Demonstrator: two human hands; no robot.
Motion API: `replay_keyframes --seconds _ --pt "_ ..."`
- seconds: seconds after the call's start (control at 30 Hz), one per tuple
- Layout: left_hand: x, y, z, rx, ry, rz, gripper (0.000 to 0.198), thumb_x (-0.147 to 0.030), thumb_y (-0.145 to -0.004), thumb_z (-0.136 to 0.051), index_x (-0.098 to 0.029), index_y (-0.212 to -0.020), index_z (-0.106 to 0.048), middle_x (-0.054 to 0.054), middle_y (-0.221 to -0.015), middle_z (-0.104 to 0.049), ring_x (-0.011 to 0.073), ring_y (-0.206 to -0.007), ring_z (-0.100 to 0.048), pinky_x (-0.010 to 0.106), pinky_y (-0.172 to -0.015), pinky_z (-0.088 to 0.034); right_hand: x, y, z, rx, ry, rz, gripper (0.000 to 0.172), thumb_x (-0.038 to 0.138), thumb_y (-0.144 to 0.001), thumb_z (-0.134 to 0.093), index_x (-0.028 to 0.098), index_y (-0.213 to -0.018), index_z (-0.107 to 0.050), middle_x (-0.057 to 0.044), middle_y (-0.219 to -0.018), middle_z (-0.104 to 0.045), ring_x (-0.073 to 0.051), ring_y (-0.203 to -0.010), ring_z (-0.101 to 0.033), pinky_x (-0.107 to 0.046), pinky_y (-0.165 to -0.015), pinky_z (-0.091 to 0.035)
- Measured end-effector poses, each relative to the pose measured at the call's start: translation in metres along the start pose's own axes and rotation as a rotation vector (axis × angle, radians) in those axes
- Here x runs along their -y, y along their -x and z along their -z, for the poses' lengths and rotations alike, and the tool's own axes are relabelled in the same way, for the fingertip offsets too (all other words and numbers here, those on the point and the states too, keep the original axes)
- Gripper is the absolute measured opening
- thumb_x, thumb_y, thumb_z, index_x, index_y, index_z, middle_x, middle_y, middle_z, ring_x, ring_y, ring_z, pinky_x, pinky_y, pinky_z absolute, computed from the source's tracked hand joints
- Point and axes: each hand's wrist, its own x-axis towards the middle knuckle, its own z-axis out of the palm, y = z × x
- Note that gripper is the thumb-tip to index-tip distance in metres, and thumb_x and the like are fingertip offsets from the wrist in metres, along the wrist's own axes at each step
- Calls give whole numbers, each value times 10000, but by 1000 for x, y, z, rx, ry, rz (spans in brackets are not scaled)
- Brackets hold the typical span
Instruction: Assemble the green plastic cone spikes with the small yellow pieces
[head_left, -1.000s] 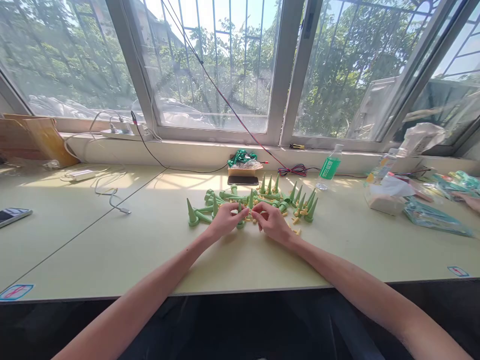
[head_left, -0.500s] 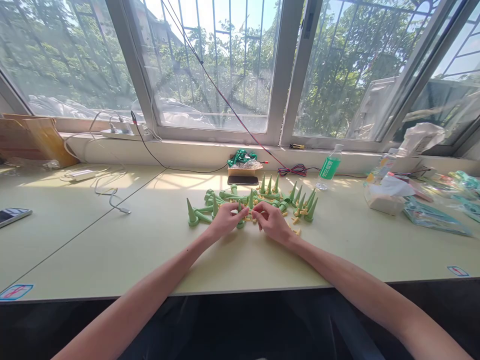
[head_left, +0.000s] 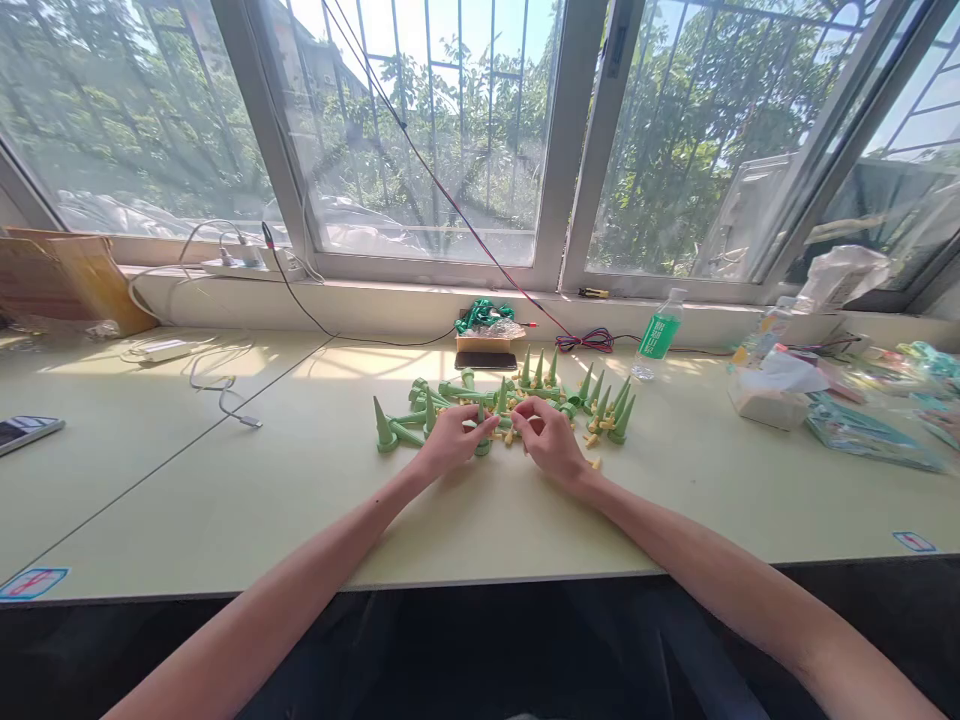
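Observation:
My left hand is closed around a green plastic spike, its wide base showing below my fingers. Just across from it, my right hand has thumb and fingers drawn together; whatever is between them is too small to make out. Several green cone-shaped spikes stand upright on both sides, such as a spike at the left and one at the right. More green pieces lie in a heap behind my hands. Small yellow valve-like parts are scattered between and around them.
Behind the heap are a black phone and a small box of green material. A labelled bottle stands right of it, with a tissue box and plastic packets farther right. A white cable lies left.
My right hand has moved slightly right, away from my left hand, so the gap between the fingertips is wider and shows yellow parts. My left hand stays almost in place.

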Motion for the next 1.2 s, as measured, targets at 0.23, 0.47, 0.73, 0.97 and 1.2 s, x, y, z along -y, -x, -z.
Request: replay_keyframes --seconds 0.23,0.47,0.73,0.97,1.2 --pt "3 -1 -1 -46 -76 -10 419 -524 -839 -598 -141 -671 -625 -9 -565 -530 94 -478 -437 224 -455 -371 -1 0 -1 -2 14 -1 226 414 -908 -531 201 -836 -537 -26 -805 -636 -102 -467 -528 -241 -433 -423" --pt "-2 -2 2 -177 -126 25 470 -546 -852 -561 -153 -597 -590 7 -554 -566 108 -492 -448 233 -463 -335 -3 0 -1 31 15 4 230 420 -908 -538 198 -852 -559 -24 -763 -630 -112 -477 -542 -241 -432 -418" --pt "1 -3 2 -206 -101 43 493 -584 -848 -558 -145 -632 -618 21 -580 -594 114 -515 -452 228 -461 -329 -8 1 -3 57 -3 26 211 399 -907 -546 194 -881 -591 -17 -769 -623 -94 -468 -511 -233 -424 -390" --pt "2 -4 2 -216 -94 41 488 -580 -850 -557 -141 -650 -628 26 -584 -601 118 -520 -473 223 -459 -340 -4 2 -2 87 4 38 210 387 -911 -544 189 -864 -596 -20 -771 -615 -90 -483 -501 -227 -434 -392" --pt "-2 -3 1 -160 -70 24 481 -563 -843 -571 -147 -602 -598 7 -543 -557 104 -482 -441 225 -437 -304 -5 2 -2 140 -12 43 197 380 -909 -552 190 -877 -596 -24 -795 -635 -90 -479 -498 -234 -442 -407"
